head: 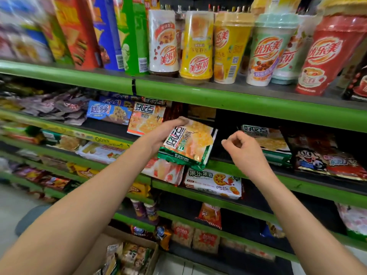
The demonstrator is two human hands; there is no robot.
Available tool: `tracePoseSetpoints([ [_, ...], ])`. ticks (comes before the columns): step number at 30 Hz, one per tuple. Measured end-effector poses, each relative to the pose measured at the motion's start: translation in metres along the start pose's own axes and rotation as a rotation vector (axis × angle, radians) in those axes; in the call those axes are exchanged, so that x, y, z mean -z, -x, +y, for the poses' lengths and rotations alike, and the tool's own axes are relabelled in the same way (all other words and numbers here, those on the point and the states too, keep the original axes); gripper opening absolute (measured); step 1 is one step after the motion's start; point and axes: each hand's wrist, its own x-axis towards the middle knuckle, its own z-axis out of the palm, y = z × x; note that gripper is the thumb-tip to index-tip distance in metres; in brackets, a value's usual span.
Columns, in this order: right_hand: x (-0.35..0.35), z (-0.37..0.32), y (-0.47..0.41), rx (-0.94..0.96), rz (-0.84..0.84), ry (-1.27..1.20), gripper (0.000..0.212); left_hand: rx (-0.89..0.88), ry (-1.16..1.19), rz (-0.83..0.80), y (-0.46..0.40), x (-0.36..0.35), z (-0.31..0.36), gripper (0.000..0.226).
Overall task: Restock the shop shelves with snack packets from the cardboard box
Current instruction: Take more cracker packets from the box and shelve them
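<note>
At the second shelf [258,171] down, in front of a dark bare stretch, the left hand [164,133] holds a snack packet [188,144], fingers wrapped over its upper left edge and the thumb side hidden beneath; the packet is tilted, its top corner raised toward the gap and its green bottom seam hanging over the green shelf lip. The right hand [241,148] hovers just beside the packet's right edge, fingers loosely curled, holding nothing and not touching it. A matching packet [146,121] stands at the left of the gap and another [264,139] leans at the right, so the step in hand looks to be setting this one between them. To do it well, I would level the packet first so its printed face looks outward like its neighbours, then slide the bottom seam back past the lip instead of dropping it on the edge, where it could tip forward onto the packs on the shelf below. The free right hand could steady the right corner and keep the leaning packet from being knocked. The foil is soft and slippery, so a light, even hold should serve better than a squeeze. Down at the bottom, the box [127,257] shows more packets waiting, so much of the job seems left.
</note>
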Motion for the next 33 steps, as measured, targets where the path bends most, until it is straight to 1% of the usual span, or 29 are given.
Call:
tracePoseSetpoints([
  [1,-0.005,-0.001,-0.003,-0.018,-0.021,0.004,0.015,0.019,-0.034,-0.029,0.002,0.003,0.0,0.017],
  [2,-0.011,-0.001,-0.007,-0.054,-0.055,0.001,0.024,0.031,-0.074,-0.062,0.004,0.005,0.0,0.016],
  [3,-0.014,-0.002,-0.01,-0.102,-0.099,-0.022,0.039,0.031,-0.129,-0.098,0.005,0.006,0.001,0.015],
  [4,-0.018,-0.002,-0.014,-0.161,-0.151,-0.059,0.048,0.028,-0.189,-0.132,0.007,0.006,0.003,0.016],
  [5,-0.02,-0.003,-0.017,-0.213,-0.209,-0.097,0.048,0.028,-0.235,-0.172,0.008,0.006,0.005,0.02],
  [7,-0.025,-0.002,-0.02,-0.301,-0.353,-0.196,0.029,0.011,-0.293,-0.242,0.009,0.004,0.008,0.028],
  [9,-0.027,-0.001,-0.02,-0.352,-0.473,-0.327,0.016,-0.03,-0.328,-0.266,0.01,0.004,0.009,0.031],
  [10,-0.028,0.0,-0.019,-0.359,-0.509,-0.409,0.016,-0.048,-0.325,-0.257,0.011,0.005,0.011,0.033],
  [11,-0.029,0.002,-0.019,-0.367,-0.526,-0.505,0.021,-0.061,-0.294,-0.239,0.012,0.008,0.012,0.036],
  [12,-0.03,0.003,-0.019,-0.382,-0.525,-0.602,0.028,-0.064,-0.231,-0.219,0.013,0.013,0.013,0.036],
  [14,-0.032,0.006,-0.02,-0.413,-0.471,-0.747,0.041,-0.051,-0.046,-0.176,0.014,0.03,0.012,0.037],
  [16,-0.036,0.009,-0.021,-0.426,-0.38,-0.828,0.04,-0.062,0.095,-0.128,0.016,0.046,0.007,0.04],
  [17,-0.038,0.011,-0.021,-0.429,-0.335,-0.851,0.038,-0.072,0.113,-0.104,0.018,0.051,0.002,0.041],
  [20,-0.044,0.015,-0.025,-0.449,-0.234,-0.928,0.041,-0.045,0.068,-0.09,0.02,0.051,-0.014,0.044],
  [23,-0.047,0.015,-0.027,-0.471,-0.185,-1.006,0.049,-0.038,0.017,-0.068,0.021,0.04,-0.019,0.048],
  [24,-0.047,0.015,-0.027,-0.474,-0.173,-1.008,0.049,-0.051,0.007,-0.052,0.02,0.037,-0.02,0.043],
  [27,-0.049,0.016,-0.027,-0.45,-0.157,-0.916,0.049,-0.102,-0.011,0.012,0.018,0.034,-0.021,0.012],
  [28,-0.049,0.017,-0.027,-0.436,-0.157,-0.872,0.051,-0.112,-0.018,0.028,0.018,0.033,-0.022,0.008],
  [30,-0.051,0.017,-0.027,-0.419,-0.154,-0.823,0.054,-0.131,-0.032,0.053,0.019,0.033,-0.023,0.007],
  [33,-0.051,0.018,-0.027,-0.416,-0.151,-0.833,0.061,-0.145,-0.044,0.07,0.021,0.033,-0.026,0.005],
])
